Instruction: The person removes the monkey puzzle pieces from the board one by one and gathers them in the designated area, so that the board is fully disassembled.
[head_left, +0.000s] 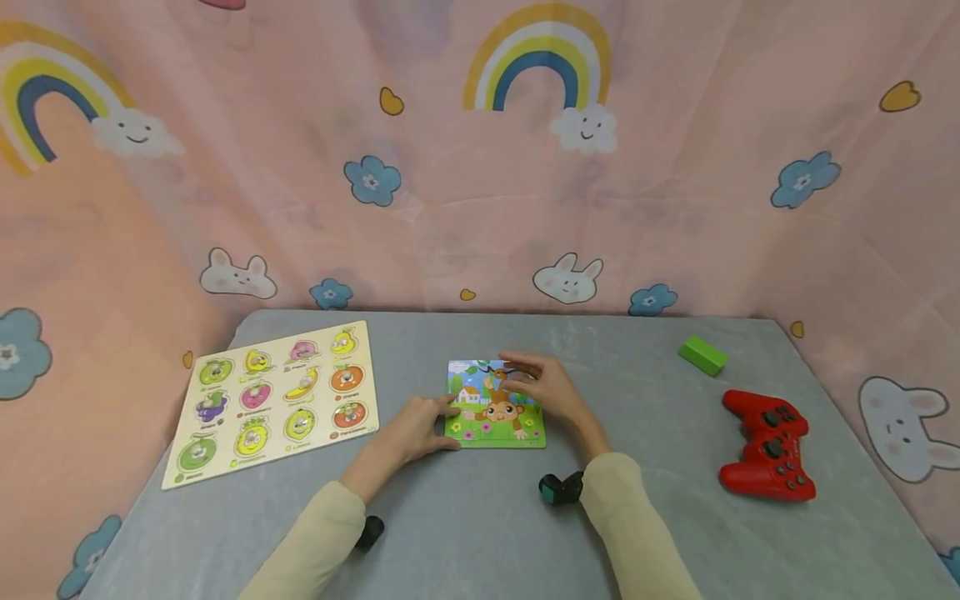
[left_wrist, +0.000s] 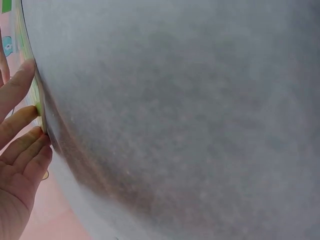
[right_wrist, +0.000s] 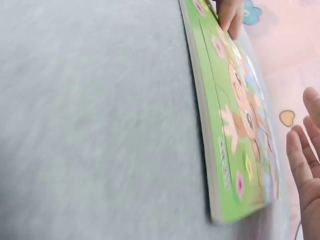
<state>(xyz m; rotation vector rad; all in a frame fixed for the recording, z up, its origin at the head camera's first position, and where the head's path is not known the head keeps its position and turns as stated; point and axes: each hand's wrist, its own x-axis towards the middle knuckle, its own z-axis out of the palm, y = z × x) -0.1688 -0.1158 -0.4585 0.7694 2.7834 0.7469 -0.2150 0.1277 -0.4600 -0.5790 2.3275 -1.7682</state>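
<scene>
A pink fabric backdrop (head_left: 465, 225) printed with rainbows, rabbits and flowers rises behind a grey cloth-covered counter (head_left: 480, 525), beyond the monkey puzzle. That puzzle, a flat, nearly square board with a glossy green-and-blue picture of a monkey (head_left: 495, 412), lies on the counter between the two hands. The left hand (head_left: 415, 427) has its thumb and fingers apart, fingertips against the puzzle's left edge. The right hand (head_left: 551, 387) is loosely spread over the puzzle's far right corner, pinching nothing; whether any fingertip touches there, I cannot tell.

The step looks like steadying and squaring up the puzzle. It would go best with the left hand kept as a light stop along that edge and the right pressing flat and gently, since seams cross the picture and a sideways shove could open them.

Counted out: one monkey puzzle; one pale rectangular fruit board (head_left: 277, 412) with twelve fruit pictures, left of the puzzle; one bright green rectangular block (head_left: 703, 356), to its far right; one red game controller (head_left: 771, 448), right of the puzzle; two hands in two cream sleeves (head_left: 318, 529).
</scene>
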